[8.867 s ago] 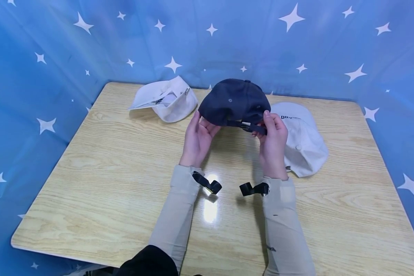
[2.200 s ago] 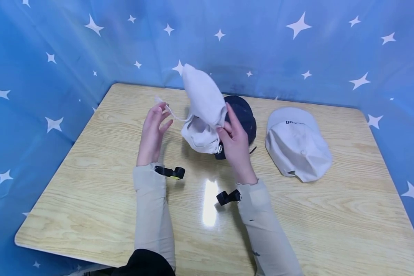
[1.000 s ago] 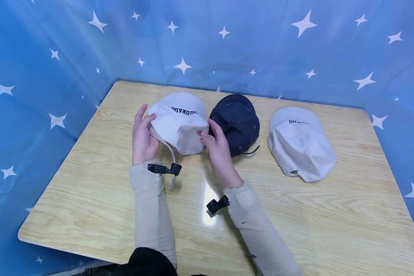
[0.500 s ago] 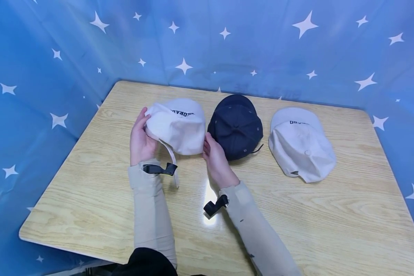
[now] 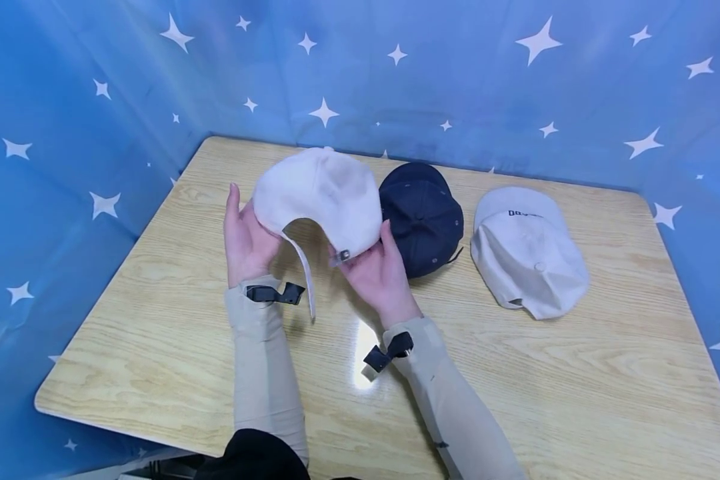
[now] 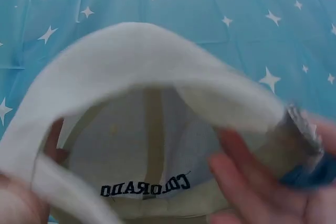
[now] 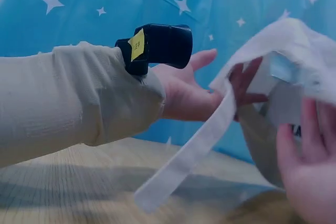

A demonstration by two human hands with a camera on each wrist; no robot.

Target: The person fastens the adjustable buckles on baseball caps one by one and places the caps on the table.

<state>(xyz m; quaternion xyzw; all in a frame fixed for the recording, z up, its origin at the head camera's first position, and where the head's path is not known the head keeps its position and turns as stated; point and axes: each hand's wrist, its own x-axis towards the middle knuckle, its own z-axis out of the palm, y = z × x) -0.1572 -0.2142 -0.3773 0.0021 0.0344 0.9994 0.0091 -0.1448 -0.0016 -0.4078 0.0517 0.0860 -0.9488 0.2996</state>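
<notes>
A white baseball cap [image 5: 330, 190] is held up between both hands above the left part of the table, its back opening facing the person. In the left wrist view the lettering COLORADO shows inside it, reversed. Its unfastened strap [image 5: 303, 277] hangs from the left side; a metal buckle [image 5: 345, 255] sits at the right. The left hand [image 5: 249, 243] supports the left rim, thumb up and apart from the cap, some fingers hidden behind it. The right hand [image 5: 375, 270] supports the right side, its extended fingers [image 6: 244, 174] reaching into the opening and its thumb outside.
A navy cap [image 5: 421, 227] lies just right of the held cap, a thin strap end sticking out. Further right rests another white cap [image 5: 528, 257], brim toward the back. The wooden table [image 5: 546, 393] meets a blue starry curtain [image 5: 360, 80] behind.
The white cap, whose front lettering faced up half a second ago, has tipped up and now shows its back opening. The right hand has turned palm up under it. Earlier, both hands held the navy cap.
</notes>
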